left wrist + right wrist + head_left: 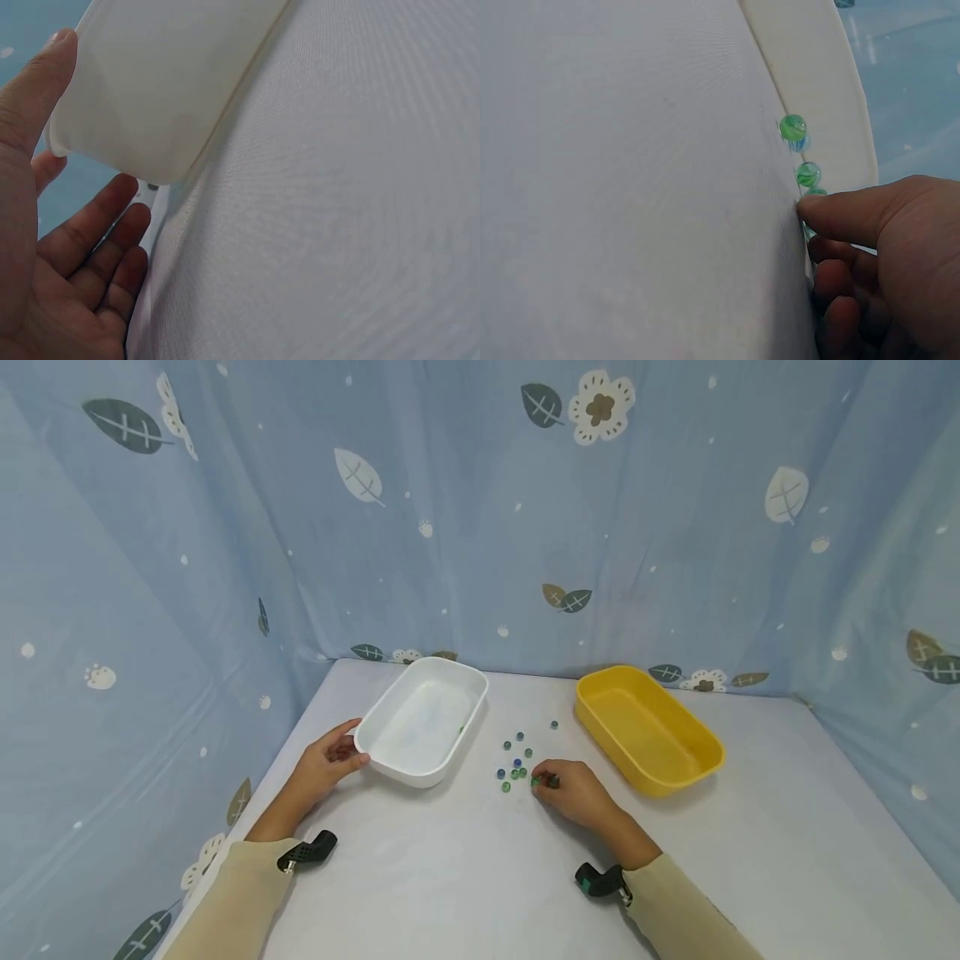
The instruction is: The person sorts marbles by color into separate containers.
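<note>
A white plastic tub (408, 768) stands at the left of the table. My left hand (322, 768) holds its near-left corner, thumb on the outer wall and index finger at the rim; the other fingers hang loosely below in the left wrist view. One small green marble (462, 729) shows inside by the right wall. My right hand (573, 793) is low over the table, thumb and index finger pinching a green marble (536, 782). A dark green spot shows among its curled fingers. Left of it lie several loose green marbles (506, 787) and blue marbles (501, 773).
A yellow tub (651, 781) stands behind and right of my right hand. One marble (554, 725) lies apart near its left side. A patterned blue curtain (480, 527) hangs along the table's back and sides. White cloth (450, 877) covers the table.
</note>
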Available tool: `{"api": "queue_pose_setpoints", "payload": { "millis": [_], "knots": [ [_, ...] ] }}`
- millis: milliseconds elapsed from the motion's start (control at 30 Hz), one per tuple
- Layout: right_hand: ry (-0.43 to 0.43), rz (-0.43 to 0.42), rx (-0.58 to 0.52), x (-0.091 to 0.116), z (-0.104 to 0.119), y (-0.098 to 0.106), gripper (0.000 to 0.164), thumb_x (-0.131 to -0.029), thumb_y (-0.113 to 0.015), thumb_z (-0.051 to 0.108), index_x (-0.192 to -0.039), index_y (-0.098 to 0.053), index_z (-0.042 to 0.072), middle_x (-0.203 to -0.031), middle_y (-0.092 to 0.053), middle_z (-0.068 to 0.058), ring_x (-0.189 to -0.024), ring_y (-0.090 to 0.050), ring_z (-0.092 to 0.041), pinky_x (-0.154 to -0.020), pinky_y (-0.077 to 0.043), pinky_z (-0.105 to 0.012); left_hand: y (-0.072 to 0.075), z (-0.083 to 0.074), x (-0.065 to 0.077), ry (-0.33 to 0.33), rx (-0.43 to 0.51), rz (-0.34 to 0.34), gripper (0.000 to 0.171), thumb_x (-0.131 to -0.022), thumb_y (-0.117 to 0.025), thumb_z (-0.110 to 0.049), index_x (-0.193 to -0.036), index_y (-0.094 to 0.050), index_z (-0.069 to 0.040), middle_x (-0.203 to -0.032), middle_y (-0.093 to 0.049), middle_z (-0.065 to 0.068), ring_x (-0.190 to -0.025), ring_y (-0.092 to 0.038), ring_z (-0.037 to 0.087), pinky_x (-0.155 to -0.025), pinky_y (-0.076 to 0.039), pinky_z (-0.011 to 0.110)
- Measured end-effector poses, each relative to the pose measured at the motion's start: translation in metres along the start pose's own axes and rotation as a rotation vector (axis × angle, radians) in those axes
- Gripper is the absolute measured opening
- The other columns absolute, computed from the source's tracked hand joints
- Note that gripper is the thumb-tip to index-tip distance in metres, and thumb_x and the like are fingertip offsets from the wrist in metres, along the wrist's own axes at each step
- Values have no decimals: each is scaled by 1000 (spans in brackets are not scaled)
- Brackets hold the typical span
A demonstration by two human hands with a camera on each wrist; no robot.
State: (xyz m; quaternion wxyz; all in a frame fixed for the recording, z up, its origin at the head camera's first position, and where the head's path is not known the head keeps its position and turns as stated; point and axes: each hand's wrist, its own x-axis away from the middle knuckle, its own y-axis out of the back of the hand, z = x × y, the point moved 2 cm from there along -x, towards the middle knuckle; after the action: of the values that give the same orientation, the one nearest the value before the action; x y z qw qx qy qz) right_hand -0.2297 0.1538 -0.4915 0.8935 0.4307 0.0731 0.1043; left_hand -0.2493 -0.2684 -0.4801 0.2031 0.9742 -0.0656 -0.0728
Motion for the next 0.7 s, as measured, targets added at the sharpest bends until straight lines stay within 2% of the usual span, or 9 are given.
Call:
{"api": "queue_pose_setpoints", "payload": {
  "millis": [167, 267, 367, 567, 700],
  "knots": [
    [14, -3, 14, -3, 3, -2, 14, -86, -76, 15, -98, -71, 18, -78, -59, 12, -70, -53, -11, -64, -47, -28, -1, -23, 9, -8, -3, 6, 71, -89, -74, -17, -148, -38, -3, -120, -60, 27, -104, -56, 33, -80, -47, 22],
    [14, -10, 7, -5, 4, -2, 14, -86, -76, 16, -98, -71, 19, -78, -60, 13, -70, -53, -10, -64, -47, -28, -1, -26, 10, -6, -6, 9, 71, -89, -74, -17, -148, -38, -1, -121, -59, 28, -104, -57, 33, -80, -47, 21],
    [17, -19, -6, -7, 5, -2, 14, -85, -76, 16, -98, -70, 18, -78, -60, 13, -69, -54, -10, -63, -47, -29, -2, -20, 8, -14, 8, 13, 71, -89, -74, -16, -148, -38, -1, -121, -59, 28, -105, -57, 34, -81, -47, 21],
    [28, -26, -25, -9, 8, 1, 13, -86, -76, 17, -97, -70, 18, -79, -61, 13, -68, -54, -10, -62, -48, -28, -2, 6, 0, -15, 35, 9, 72, -88, -75, -18, -149, -38, -8, -121, -61, 23, -105, -58, 31, -80, -48, 21],
    [34, -29, -32, -12, 10, 4, 13, -87, -75, 16, -99, -70, 18, -82, -61, 12, -69, -54, -11, -62, -48, -27, 0, 12, -2, -21, 30, -6, 74, -86, -76, -24, -149, -40, -12, -119, -62, 20, -105, -58, 29, -81, -48, 21]
  ]
}}
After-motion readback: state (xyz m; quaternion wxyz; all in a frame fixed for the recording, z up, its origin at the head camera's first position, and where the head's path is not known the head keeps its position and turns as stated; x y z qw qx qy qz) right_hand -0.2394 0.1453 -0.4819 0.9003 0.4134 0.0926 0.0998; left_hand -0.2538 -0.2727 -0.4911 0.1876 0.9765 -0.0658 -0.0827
